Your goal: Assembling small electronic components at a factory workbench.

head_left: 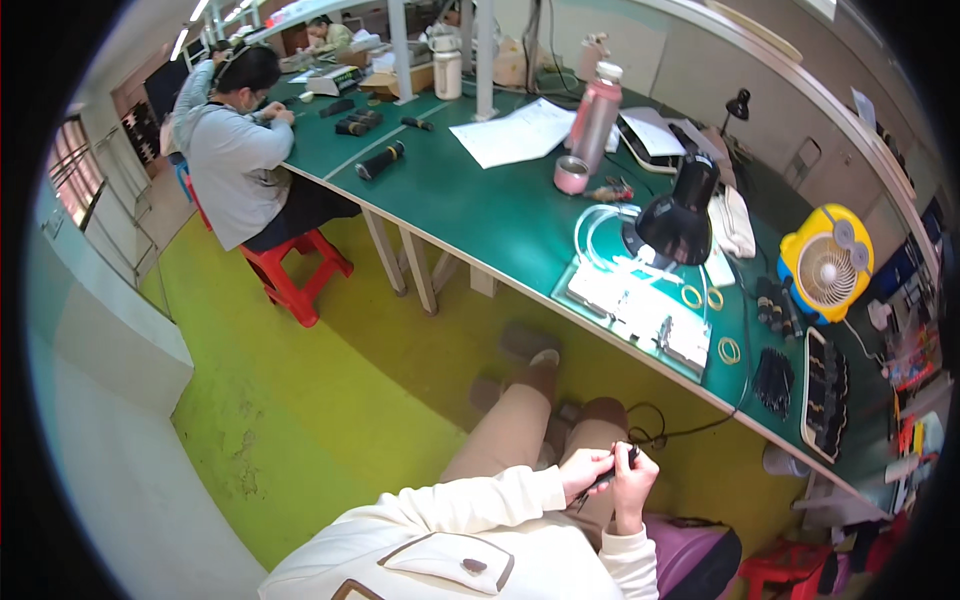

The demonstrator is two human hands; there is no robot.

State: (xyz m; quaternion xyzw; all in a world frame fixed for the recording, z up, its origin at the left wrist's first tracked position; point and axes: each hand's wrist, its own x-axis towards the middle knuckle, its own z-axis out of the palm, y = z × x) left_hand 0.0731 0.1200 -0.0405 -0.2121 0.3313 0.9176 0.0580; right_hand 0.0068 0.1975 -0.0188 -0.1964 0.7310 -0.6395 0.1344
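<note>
Above my lap, my left hand and my right hand are close together, both closed on a slim black piece. Its upper end comes out by my right thumb, and thin dark ends hang below my left fingers. The fingers hide much of it, so I cannot tell its exact kind. On the table beyond my hands lies a bundle of thin black strands. Beside it is a white tray with black pieces in it.
A black desk lamp shines on a white fixture at the green table's edge. Rubber bands, a yellow fan and a pink bottle stand or lie around. A seated person works at the far left.
</note>
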